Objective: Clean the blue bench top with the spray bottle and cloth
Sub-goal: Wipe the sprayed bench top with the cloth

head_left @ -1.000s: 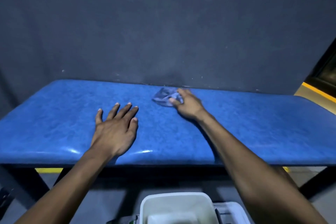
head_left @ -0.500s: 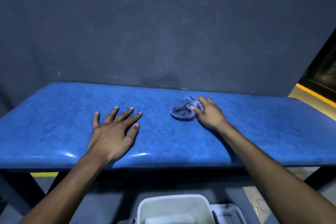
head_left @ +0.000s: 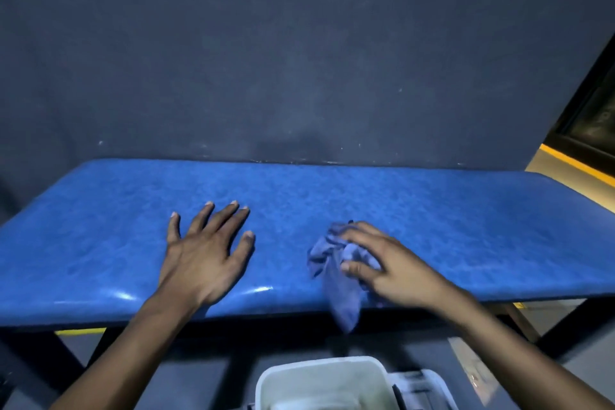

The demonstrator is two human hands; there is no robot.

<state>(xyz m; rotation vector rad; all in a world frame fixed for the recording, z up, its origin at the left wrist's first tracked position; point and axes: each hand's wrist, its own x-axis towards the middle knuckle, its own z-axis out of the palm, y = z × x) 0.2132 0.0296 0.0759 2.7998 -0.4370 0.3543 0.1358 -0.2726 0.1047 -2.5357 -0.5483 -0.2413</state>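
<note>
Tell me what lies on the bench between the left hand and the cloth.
Nothing: in the head view only bare bench top separates the left hand from the cloth.

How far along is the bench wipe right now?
Mid-wipe. The right hand grips the cloth at the blue bench top's near edge, one end hanging off. The left hand lies flat, bracing. No spray bottle in view; wiped area can't be judged.

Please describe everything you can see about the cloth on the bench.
The cloth is a small, crumpled rag, bluish-grey, of thin soft fabric as it looks. The right hand grips its bunched upper part with fingers and thumb. It lies near the front edge of the blue bench top, and its lower end hangs over that edge. The hanging end looks blurred. The left hand rests apart from it.
</note>
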